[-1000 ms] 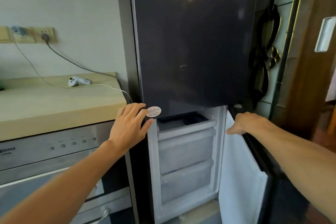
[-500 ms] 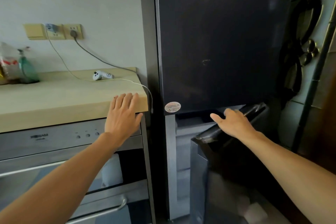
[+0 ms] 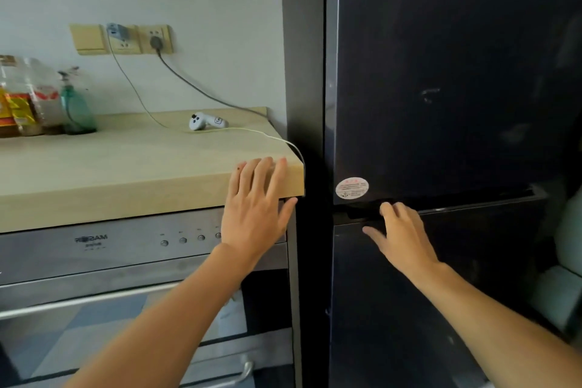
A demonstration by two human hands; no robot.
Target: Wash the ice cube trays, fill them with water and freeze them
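Freezer door [image 3: 447,287] now almost flush (right hand [image 3: 404,238] flat against it)

countertop [image 3: 126,167] | oil jug [image 3: 28,94] · green pump bottle [image 3: 75,109] · white controller [image 3: 204,121] · white cable [image 3: 271,136]

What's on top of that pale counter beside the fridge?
A white controller, a white cable, a green bottle and a labelled clear jug. The left hand lies over part of the counter at its front corner, hiding that patch.
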